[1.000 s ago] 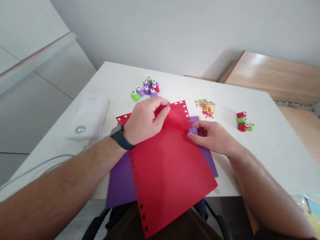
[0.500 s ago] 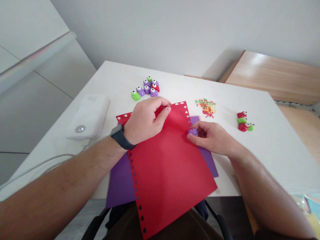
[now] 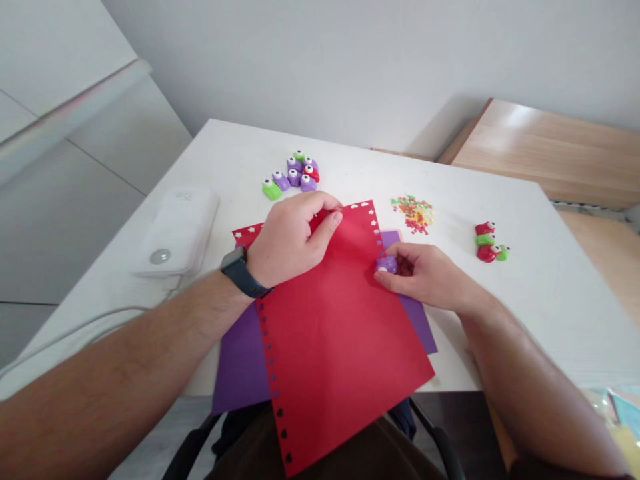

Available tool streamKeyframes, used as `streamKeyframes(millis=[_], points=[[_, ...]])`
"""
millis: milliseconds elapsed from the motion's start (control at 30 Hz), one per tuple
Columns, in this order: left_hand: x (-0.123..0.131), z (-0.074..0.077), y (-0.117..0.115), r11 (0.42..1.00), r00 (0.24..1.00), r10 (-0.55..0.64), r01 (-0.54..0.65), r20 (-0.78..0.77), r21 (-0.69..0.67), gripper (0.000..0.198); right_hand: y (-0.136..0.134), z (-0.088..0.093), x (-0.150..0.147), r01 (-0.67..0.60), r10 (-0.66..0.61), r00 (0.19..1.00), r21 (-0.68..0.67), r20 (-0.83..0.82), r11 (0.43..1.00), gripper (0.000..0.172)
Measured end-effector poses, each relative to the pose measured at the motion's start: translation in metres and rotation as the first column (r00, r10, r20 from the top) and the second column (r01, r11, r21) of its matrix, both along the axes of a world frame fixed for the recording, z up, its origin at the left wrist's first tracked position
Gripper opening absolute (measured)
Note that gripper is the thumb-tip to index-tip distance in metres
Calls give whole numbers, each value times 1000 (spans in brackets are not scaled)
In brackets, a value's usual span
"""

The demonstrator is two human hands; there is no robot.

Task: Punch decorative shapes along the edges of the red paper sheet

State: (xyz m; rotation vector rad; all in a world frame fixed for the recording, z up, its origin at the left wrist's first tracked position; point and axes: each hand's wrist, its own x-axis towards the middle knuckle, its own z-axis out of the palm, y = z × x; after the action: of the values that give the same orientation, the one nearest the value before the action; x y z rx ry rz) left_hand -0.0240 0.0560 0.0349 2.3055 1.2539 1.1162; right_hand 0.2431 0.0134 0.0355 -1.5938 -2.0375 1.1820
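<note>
A red paper sheet (image 3: 340, 333) with punched shapes along its edges lies over a purple sheet (image 3: 240, 360) on the white table (image 3: 550, 293). My left hand (image 3: 295, 237), with a dark watch on the wrist, presses down on the red sheet's far part, fingers curled. My right hand (image 3: 425, 273) pinches a small purple paper punch (image 3: 387, 265) clamped on the red sheet's right edge.
A cluster of several purple, green and red punches (image 3: 295, 175) sits at the far side. A pile of coloured paper confetti (image 3: 414, 213) lies right of centre. Red and green punches (image 3: 489, 243) stand at the right. A white device (image 3: 175, 230) with a cable rests at the left.
The purple punch and my right hand have slid slightly nearer along the red sheet's right edge. My left hand has stayed in place.
</note>
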Motion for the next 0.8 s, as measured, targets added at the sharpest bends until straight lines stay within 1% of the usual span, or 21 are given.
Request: streamKeyframes(millis=[133,333,467,667,800], points=[[0,1,0,1000,1000,8,-8,-1,-18,22,0,2,0,-1,1,1000,5,-1,1000,33],[1,2,-2,1000,1000,20,-20,6,-22,22,-1,4,-2,12,-12,1000,25,10,1000,32],[1,3,-2,1000,1000,19,-19,9,-13,22,-1,4,-2,4,-3,1000,33,-6,999,32],[1,5,-2,998,999,42,-41,10,-57,22,-1,3,-3,8,-6,1000,64,-29,998,32],[1,5,-2,997,999,42,-41,21,-59,22,-2,3,-4,11,-8,999,81,-38,997,33]])
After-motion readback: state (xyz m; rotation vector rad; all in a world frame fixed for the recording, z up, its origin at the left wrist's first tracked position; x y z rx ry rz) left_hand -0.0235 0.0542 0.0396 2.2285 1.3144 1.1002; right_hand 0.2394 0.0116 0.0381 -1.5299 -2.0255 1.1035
